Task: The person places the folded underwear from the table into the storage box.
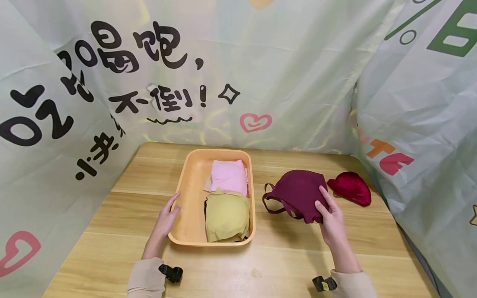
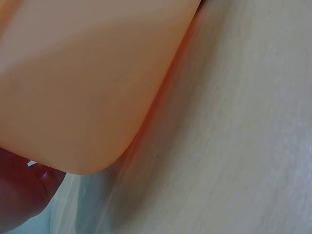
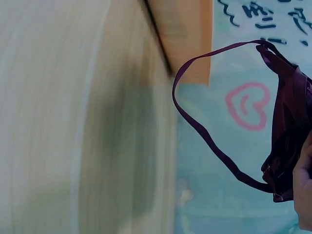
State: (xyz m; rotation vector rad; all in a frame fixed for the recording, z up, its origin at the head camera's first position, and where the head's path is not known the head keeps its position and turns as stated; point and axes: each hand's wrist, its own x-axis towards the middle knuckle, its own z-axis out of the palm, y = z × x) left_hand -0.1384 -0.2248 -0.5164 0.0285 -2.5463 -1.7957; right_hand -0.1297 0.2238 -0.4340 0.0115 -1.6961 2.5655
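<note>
My right hand (image 1: 333,221) pinches a folded burgundy bra (image 1: 298,192) at its right end, thumb on the near side. The bra is raised over the table, its shadow below; a strap loop (image 3: 202,131) hangs free in the right wrist view. My left hand (image 1: 165,217) holds the left rim of an orange plastic tray (image 1: 190,223), its fingertips over the edge. Inside the tray's right half, a folded pink bra (image 1: 228,176) lies behind a folded mustard-yellow one (image 1: 227,216), with a bit of black showing under the yellow.
A dark red velvet bra (image 1: 350,188) lies on the wooden table (image 1: 123,231) at the back right, beyond the right hand. Printed fabric curtains (image 1: 290,82) enclose the table at the back and both sides.
</note>
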